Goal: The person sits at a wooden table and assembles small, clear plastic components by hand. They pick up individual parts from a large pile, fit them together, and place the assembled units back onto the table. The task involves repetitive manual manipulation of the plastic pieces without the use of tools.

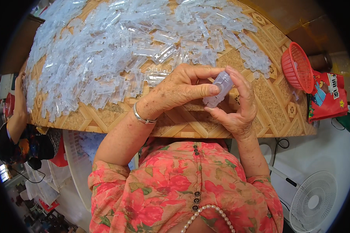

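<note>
Head view, reading a clock face around the held piece, shows a translucent pale-lilac plastic housing [223,87] above the near edge of the wood-patterned table [266,110], gripped between both hands and tilted, its upper end leaning toward 1 o'clock. From 9 o'clock comes the left hand [182,87], its thumb pressed on the housing's side and its index finger stretched to the upper end. At 4 o'clock the right hand [240,110] pinches the piece lengthwise, index fingertip at the upper end and thumb at the lower, with its fingers curved in a wide arc. A silver bangle [143,117] circles the left wrist. From 9 through 12 o'clock spreads a dense heap of clear plastic pieces [101,54], with a cluster of small rounded ones [256,59] around 1. Between 2 and 3 o'clock sits a red slotted basket [288,70]; at 3 lies a red printed bag [326,110]; near 5 stands a white fan [313,202]
</note>
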Demonstrator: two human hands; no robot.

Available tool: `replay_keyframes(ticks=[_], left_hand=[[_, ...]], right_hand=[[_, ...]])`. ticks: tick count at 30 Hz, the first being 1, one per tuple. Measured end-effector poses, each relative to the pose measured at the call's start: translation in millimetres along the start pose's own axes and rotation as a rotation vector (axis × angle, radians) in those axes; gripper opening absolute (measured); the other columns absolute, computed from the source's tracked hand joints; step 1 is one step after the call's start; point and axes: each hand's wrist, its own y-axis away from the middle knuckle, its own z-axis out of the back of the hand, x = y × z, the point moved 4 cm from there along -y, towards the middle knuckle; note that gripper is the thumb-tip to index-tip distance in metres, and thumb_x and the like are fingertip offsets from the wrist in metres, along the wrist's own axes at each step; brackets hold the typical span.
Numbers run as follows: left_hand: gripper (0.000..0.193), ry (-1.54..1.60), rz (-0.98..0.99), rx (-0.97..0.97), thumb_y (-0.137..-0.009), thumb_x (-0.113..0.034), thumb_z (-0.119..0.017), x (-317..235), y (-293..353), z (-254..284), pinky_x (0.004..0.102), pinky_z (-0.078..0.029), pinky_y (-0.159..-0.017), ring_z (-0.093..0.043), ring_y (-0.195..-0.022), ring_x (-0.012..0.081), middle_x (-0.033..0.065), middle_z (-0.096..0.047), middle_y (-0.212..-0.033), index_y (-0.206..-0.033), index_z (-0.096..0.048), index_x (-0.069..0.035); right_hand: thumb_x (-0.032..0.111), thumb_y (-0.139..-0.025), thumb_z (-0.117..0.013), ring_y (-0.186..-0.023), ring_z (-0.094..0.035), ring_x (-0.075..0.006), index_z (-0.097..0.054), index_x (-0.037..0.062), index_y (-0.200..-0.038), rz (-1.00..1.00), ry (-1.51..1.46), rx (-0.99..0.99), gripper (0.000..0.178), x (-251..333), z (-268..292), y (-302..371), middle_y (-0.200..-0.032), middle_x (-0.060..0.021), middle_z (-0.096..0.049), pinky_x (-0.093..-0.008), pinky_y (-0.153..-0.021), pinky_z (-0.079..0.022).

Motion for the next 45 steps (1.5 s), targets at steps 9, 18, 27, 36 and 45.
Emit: replay_keyframes(ticks=[9, 18, 27, 36, 45], left_hand=[[0.049, -0.092, -0.047, 0.074, -0.11, -0.03, -0.052, -3.7, -0.6, -5.6, 0.0322, -0.047, -0.104, -0.059, -0.122, 0.0138, 0.0079, -0.065, -0.134, -0.152, -0.05, -0.004], [0.048, 0.001, -0.001, 0.015, -0.109, -0.029, -0.055, 1.3, -2.6, -4.3, 0.0308, -0.052, -0.098, -0.064, -0.113, 0.014, 0.0071, -0.069, -0.125, -0.15, -0.053, -0.004], [0.047, -0.222, -0.158, -0.095, -0.11, -0.029, -0.054, 9.2, -11.3, -2.5, 0.0296, -0.052, -0.097, -0.063, -0.112, 0.0141, 0.0068, -0.069, -0.124, -0.147, -0.055, -0.002], [0.052, -0.525, -0.28, -0.12, -0.1, -0.023, -0.067, 6.4, -4.7, -14.6, 0.035, -0.053, -0.092, -0.067, -0.107, 0.023, 0.0144, -0.07, -0.117, -0.146, -0.053, -0.003], [0.043, -0.876, -0.285, -0.114, -0.091, -0.017, -0.076, 0.7, -2.7, -15.5, 0.039, -0.054, -0.081, -0.068, -0.093, 0.0343, 0.0175, -0.07, -0.11, -0.13, -0.063, -0.003]], right_hand=[[0.013, -0.061, -0.096, -0.129, -0.061, -0.0333, -0.054, 0.0054, -0.141, -0.06, -0.028, -0.016, 0.091, -2.4, -1.5, 3.3, -0.14, -0.0178, -0.061, -0.0419, -0.107, -0.051], [0.015, -0.061, -0.097, -0.127, -0.062, -0.0315, -0.055, 0.0032, -0.141, -0.095, -0.049, -0.005, 0.09, -7.6, -3.1, 3.5, -0.14, -0.0173, -0.062, -0.0396, -0.103, -0.054], [0.018, -0.063, -0.098, -0.124, -0.063, -0.0295, -0.053, 0.0038, -0.14, -0.194, -0.072, -0.049, 0.09, -12.5, -7.3, 8.0, -0.14, -0.0161, -0.061, -0.0397, -0.102, -0.053], [0.008, -0.071, -0.088, -0.128, -0.06, -0.031, -0.046, 0.004, -0.144, -0.195, -0.021, -0.036, 0.084, -6.5, -3.7, 3.8, -0.137, -0.0177, -0.06, -0.0409, -0.106, -0.05], [-0.001, -0.085, -0.073, -0.11, -0.067, -0.03, -0.065, 0.0018, -0.125, -0.298, -0.084, 0.102, 0.041, -11.7, 26.4, 11.3, -0.121, -0.0153, -0.066, -0.0385, -0.095, -0.053]])
